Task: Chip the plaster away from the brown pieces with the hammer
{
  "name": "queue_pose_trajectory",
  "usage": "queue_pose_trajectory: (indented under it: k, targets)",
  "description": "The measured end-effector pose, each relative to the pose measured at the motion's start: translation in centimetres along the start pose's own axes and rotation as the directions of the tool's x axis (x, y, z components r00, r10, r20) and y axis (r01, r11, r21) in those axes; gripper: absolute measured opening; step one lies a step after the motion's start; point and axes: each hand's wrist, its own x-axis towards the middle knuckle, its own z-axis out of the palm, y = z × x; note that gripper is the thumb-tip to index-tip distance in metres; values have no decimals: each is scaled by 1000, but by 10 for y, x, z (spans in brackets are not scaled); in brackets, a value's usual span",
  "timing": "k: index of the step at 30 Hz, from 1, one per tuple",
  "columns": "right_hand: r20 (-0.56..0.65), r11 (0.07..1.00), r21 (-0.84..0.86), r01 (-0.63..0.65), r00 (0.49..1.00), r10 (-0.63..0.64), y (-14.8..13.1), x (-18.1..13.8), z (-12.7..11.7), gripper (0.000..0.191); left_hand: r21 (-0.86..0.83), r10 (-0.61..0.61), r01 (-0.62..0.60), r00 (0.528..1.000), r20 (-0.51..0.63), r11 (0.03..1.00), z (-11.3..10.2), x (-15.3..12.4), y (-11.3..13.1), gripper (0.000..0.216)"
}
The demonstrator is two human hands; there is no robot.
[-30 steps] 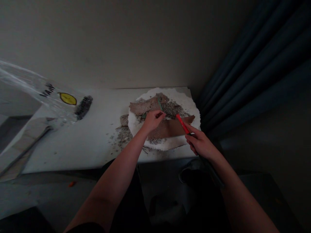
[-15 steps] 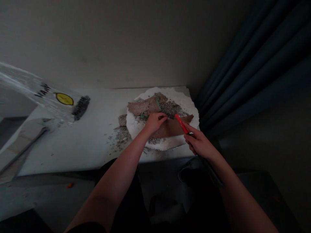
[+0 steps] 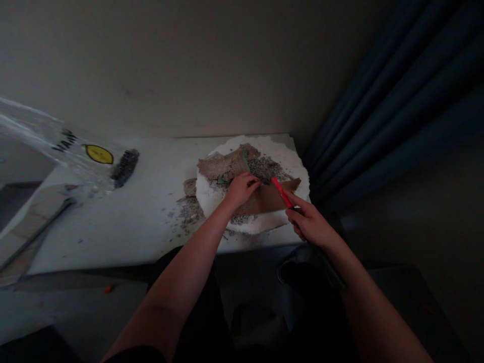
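Observation:
A roundish white slab with a ragged edge (image 3: 207,204) lies at the right end of the white table, bearing grey crumbled rubble (image 3: 266,169), a brown pitted piece (image 3: 223,165) with a green edge, and a flat brown strip (image 3: 270,198). My left hand (image 3: 240,190) rests over the slab's middle, fingers closed in a pinch beside the rubble; anything between the fingertips is too small to make out. In my right hand (image 3: 310,222) is a long red and black tool (image 3: 280,190). Its red end reaches the rubble close to my left fingertips; the dark end runs back under my forearm.
Loose crumbs (image 3: 189,212) and a small brown chunk (image 3: 189,187) lie left of the slab. Clear plastic wrap with a yellow label (image 3: 99,154) spreads over the table's left side, near a dark bar (image 3: 38,234). A wall stands behind; a dark curtain (image 3: 381,96) hangs at right.
Both hands and the tool hold nearly the same place. The whole view has shifted very slightly.

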Motion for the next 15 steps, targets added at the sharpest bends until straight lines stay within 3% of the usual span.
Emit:
queue_pose_trajectory:
  k: [15]
  targets:
    - [-13, 1000, 11, 28, 1000, -28, -2, -2, 2, 71, 59, 42, -41, 999, -17, 997, 7, -5, 0, 18]
